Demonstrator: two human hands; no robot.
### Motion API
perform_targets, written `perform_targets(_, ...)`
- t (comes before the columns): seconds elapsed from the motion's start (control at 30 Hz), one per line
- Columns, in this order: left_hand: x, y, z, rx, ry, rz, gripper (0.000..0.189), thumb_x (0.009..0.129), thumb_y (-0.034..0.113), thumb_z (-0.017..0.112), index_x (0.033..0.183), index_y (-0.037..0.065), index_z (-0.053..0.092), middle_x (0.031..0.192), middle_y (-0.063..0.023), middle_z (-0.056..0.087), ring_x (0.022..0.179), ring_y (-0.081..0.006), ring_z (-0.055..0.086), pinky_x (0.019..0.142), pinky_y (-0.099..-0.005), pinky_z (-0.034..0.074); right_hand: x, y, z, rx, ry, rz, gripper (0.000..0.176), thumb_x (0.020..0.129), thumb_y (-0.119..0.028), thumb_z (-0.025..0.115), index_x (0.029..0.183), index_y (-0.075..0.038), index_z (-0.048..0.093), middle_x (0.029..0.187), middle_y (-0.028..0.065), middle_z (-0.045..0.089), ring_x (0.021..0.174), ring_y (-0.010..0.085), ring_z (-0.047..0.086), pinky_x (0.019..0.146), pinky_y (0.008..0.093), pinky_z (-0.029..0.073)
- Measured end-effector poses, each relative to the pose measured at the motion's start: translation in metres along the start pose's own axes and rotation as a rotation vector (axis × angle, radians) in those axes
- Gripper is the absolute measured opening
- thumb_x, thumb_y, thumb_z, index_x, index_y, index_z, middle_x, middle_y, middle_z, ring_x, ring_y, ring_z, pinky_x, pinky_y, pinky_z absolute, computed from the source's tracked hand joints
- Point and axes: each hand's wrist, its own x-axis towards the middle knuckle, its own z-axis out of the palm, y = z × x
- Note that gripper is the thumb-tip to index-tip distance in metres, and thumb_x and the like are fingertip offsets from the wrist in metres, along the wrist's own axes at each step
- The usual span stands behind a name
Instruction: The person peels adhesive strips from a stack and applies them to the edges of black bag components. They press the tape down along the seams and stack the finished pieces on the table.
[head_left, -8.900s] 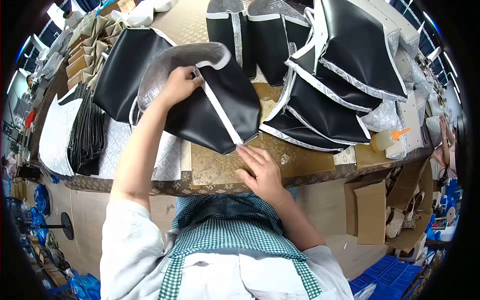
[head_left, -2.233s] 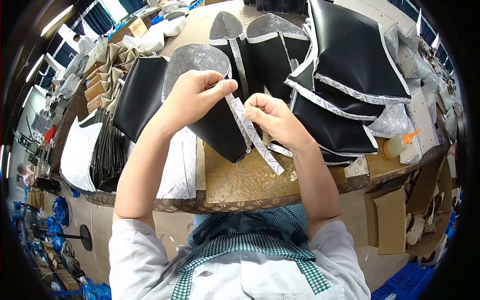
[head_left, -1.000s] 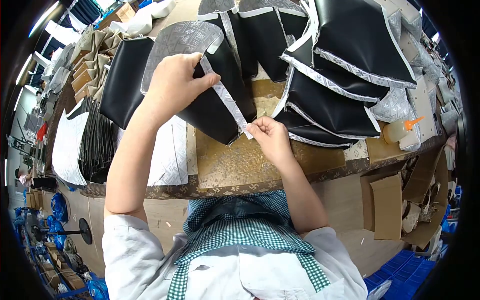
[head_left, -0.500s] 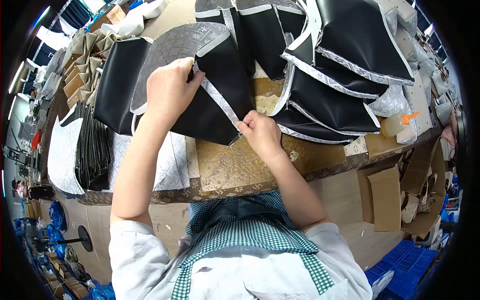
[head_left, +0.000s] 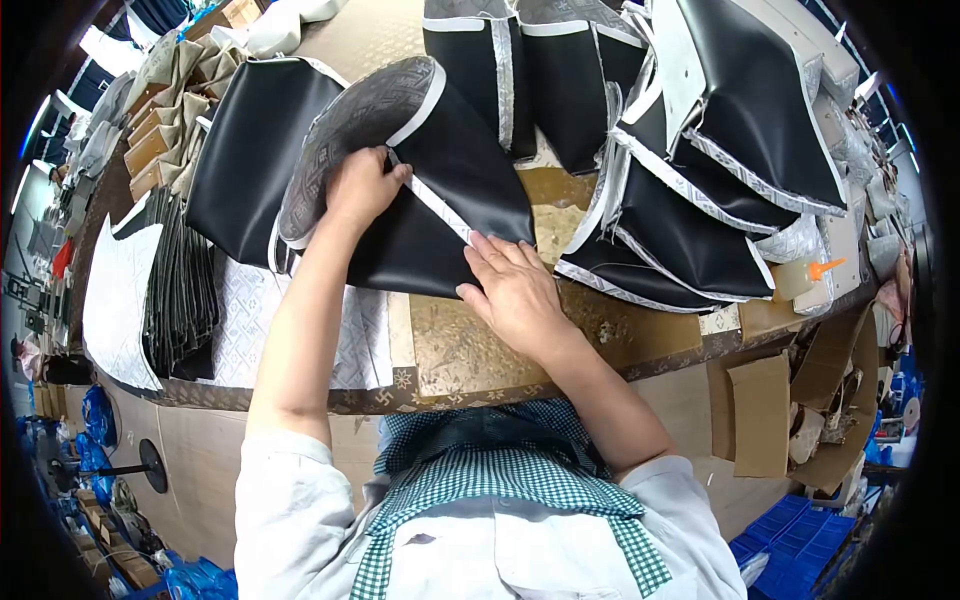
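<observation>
A black leather-like tube piece [head_left: 455,150] lies before me, with a grey patterned inside [head_left: 385,95] and a white-edged rim. My left hand [head_left: 362,187] grips its rim at the top of the seam, fingers inside the opening and thumb outside. A white tape strip [head_left: 440,205] runs down that seam. On the strip's lower end my right hand [head_left: 515,290] lies flat, palm down, its fingers stretched out and holding nothing. Another black piece [head_left: 255,160] is just left of it.
Similar black pieces [head_left: 700,220] are stacked at right, others [head_left: 565,90] at the back. An orange-tipped glue bottle [head_left: 797,278] stands near the right edge. At left are stacked dark sheets [head_left: 182,300] and white patterned pieces [head_left: 125,300]. A cardboard box [head_left: 760,415] sits below right.
My right hand has gone from a pinch at the seam's lower end to lying flat on it. The seam strip now looks flatter and narrower. My left hand still grips the rim.
</observation>
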Motion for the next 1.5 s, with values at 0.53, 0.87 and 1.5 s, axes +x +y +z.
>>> perform_targets(0.53,0.03,-0.033,0.038,-0.199,-0.183,-0.118,0.053,0.078,0.028,0.075,0.116,-0.009,0.062,0.101,-0.0267,0.069,0.099,-0.0315,0.068,0.089,-0.0363,0.048,0.073,0.019,0.032,0.186,-0.124,-0.108,0.056,0.096,-0.037,0.053,0.134,0.004,0.051,0.149,0.0196,0.041,0.139,0.0325,0.036,0.116,0.0418,0.027)
perform_targets(0.87,0.01,-0.026,0.043,-0.233,-0.029,-0.118,0.051,0.081,0.03,0.072,0.12,-0.002,0.063,0.11,-0.0241,0.067,0.106,-0.0345,0.064,0.094,-0.0387,0.046,-0.037,0.014,-0.004,0.125,0.005,-0.054,0.058,0.088,-0.028,0.065,0.133,0.006,0.051,0.146,0.0185,0.044,0.138,0.0327,0.037,0.113,0.043,0.031)
perform_targets(1.5,-0.144,0.152,-0.14,-0.266,0.202,0.842,0.025,0.073,0.018,0.073,0.073,0.0,0.056,0.069,-0.0133,0.054,0.072,-0.0331,0.055,0.084,-0.0431,0.044,-0.054,-0.055,-0.122,0.698,0.204,0.045,0.103,0.07,-0.024,0.082,0.15,0.002,0.023,0.138,0.026,0.046,0.127,0.0374,0.047,0.107,0.0417,0.038)
